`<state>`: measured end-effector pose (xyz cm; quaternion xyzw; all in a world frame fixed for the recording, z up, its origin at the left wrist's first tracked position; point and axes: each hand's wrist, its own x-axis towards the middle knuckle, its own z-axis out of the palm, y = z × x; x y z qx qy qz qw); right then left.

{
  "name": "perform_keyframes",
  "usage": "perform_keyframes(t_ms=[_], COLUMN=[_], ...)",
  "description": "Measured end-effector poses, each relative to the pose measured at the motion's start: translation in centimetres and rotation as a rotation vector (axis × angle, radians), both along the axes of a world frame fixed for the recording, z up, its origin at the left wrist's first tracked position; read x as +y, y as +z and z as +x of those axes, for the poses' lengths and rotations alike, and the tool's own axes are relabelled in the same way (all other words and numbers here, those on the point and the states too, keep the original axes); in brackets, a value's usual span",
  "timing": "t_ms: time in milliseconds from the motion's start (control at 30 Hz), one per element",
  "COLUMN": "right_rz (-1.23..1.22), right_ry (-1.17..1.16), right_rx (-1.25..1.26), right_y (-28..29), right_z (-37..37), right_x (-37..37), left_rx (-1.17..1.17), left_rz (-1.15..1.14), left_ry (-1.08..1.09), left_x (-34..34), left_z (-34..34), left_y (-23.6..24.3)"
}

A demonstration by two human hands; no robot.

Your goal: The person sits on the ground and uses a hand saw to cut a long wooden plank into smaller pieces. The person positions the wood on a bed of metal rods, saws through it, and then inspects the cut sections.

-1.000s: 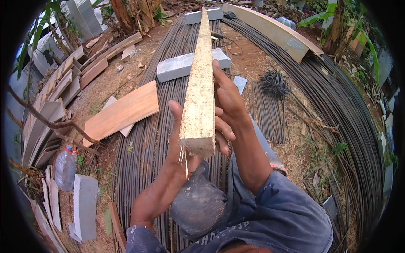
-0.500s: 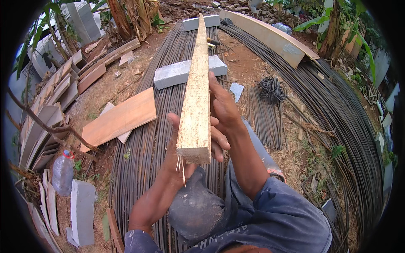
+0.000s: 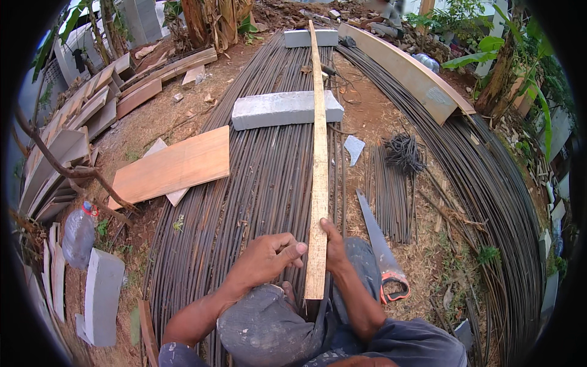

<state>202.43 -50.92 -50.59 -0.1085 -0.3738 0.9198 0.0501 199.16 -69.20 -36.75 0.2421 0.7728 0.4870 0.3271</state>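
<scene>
A long, narrow wooden batten runs away from me, its near end between my knees. It crosses a grey block midway, and its far end lies over another block. My right hand grips its right edge close to the near end, thumb on top, other fingers mostly hidden. Just left of the wood, my left hand is closed, fingers curled and thumb pointing toward the batten; whatever it may hold is hidden. A handsaw with an orange-and-black handle lies beside my right knee.
Long steel bars lie beneath me, with another bundle curving along the right. A brown board rests at left near a plastic bottle and a grey block. Coiled wire sits right of the batten. A person is far back.
The batten's near end has come down from close to my view to between my knees. My left hand has come off it to the left; my right hand has moved to its near end.
</scene>
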Motion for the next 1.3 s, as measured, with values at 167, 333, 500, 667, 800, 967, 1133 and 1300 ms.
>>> perform_keyframes(t_ms=[167, 333, 500, 667, 800, 967, 1133, 1300], right_rz=[0.548, 0.662, 0.539, 0.661, 1.048, 1.079, 0.996, 1.174], right_ry=[-0.058, -0.044, 0.138, 0.384, 0.486, 0.235, -0.162, -0.386], right_rx=[-0.206, -0.299, -0.323, -0.190, -0.284, -0.484, -0.477, -0.610], right_y=[-4.6, -9.4, -10.8, -11.5, -12.4, -15.6, -11.6, -13.4], right_z=[-1.6, -3.0, -3.8, -3.9, -3.0, -1.0, 0.6, 4.2], right_x=[-3.5, -7.3, -9.4, -8.3, -4.2, 2.5, 7.0, 15.9], left_rx=[0.211, 0.086, -0.712, -0.641, -0.135, 0.361, 0.482, 0.466], left_rz=[-0.038, -0.084, 0.479, 0.306, -0.084, -0.797, -0.739, -0.745], left_ry=[0.235, 0.613, 0.649, 0.591, 0.618, 0.630, 0.708, 0.749], left_x=[0.6, -1.0, -4.5, -6.8, -7.6, -7.1, -7.5, -7.0], left_z=[-1.0, -1.9, -0.6, -1.9, -2.3, -2.1, -1.7, -1.5], left_y=[-4.4, -18.2, -24.0, -25.0, -22.1, -22.8, -26.7, -26.7])
